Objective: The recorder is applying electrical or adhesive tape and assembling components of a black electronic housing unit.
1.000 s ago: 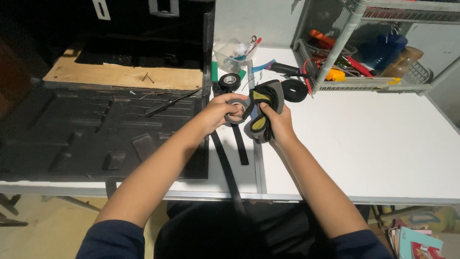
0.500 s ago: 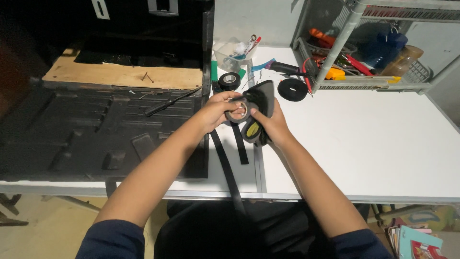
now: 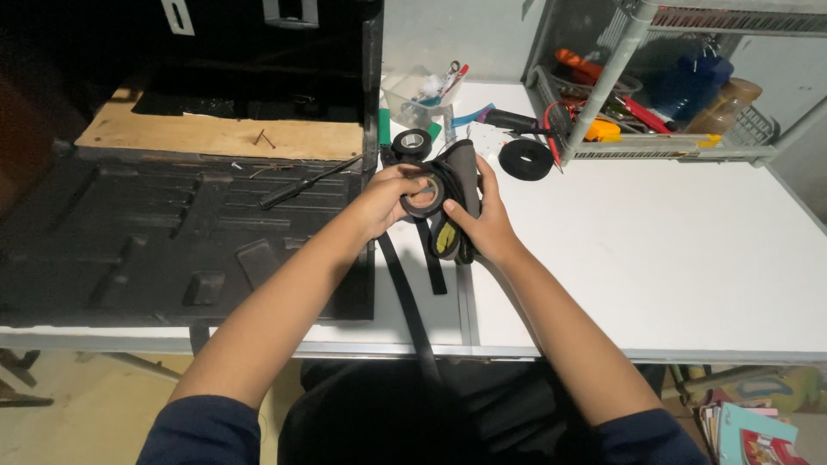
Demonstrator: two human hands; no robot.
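Left hand (image 3: 385, 200) gripping the black tape roll (image 3: 424, 195), right hand (image 3: 485, 222) clasping the grey-and-yellow padded piece (image 3: 454, 207), both at centre frame; best kept pressed close together, tape pulled taut and flat.

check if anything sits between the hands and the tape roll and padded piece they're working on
Nothing visible does. The left hand already grips the tape roll, and the right hand holds the grey padded piece right against it.
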